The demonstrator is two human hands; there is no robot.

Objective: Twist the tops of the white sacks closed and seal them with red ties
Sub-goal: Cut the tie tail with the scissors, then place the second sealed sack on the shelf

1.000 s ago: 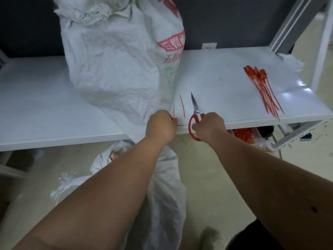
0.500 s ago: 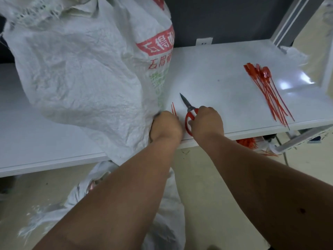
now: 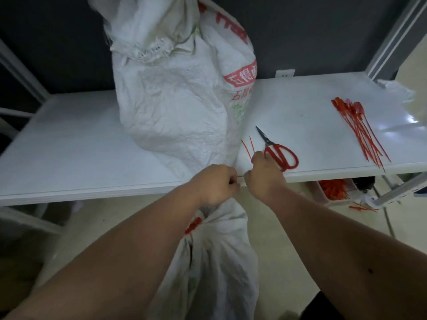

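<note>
A tall white sack [image 3: 175,107] with red print stands on the white table [image 3: 69,153]. A second white sack [image 3: 215,262] hangs in front of the table edge, its twisted neck running up under my left hand [image 3: 217,183]. A red tie tag [image 3: 193,225] shows at that neck. A thin red tie strand [image 3: 241,176] runs between my two hands. My left hand's curled fingers pinch one end and my right hand [image 3: 263,175] pinches the other, just at the table's front edge.
Red-handled scissors [image 3: 280,153] lie on the table beside my right hand, with two cut red tie ends [image 3: 248,146] next to them. A bundle of red ties [image 3: 360,128] lies at the right. A bin of red ties [image 3: 332,190] sits under the table.
My right hand has let go of the scissors, which now lie on the table, and has moved left to the red strand at my left hand.
</note>
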